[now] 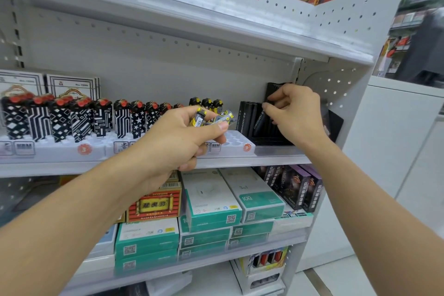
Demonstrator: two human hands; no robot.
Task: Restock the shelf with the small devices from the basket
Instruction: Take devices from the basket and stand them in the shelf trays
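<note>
2 hands work at the middle shelf (276,158). Left hand (182,142) pinches a small bundle of yellow-and-black lighters (211,119) between thumb and fingers, held just in front of the white display tray (236,142). Right hand (295,113) pinches a slim black device (260,121) in the black tray (271,140) at the shelf's right end. Basket not in view. Judgement: step in hand is seating black devices upright. Advice: tilt each into its slot parallel to its neighbours, press down gently, keep the left bundle clear of the yellow-capped row (206,103).
</note>
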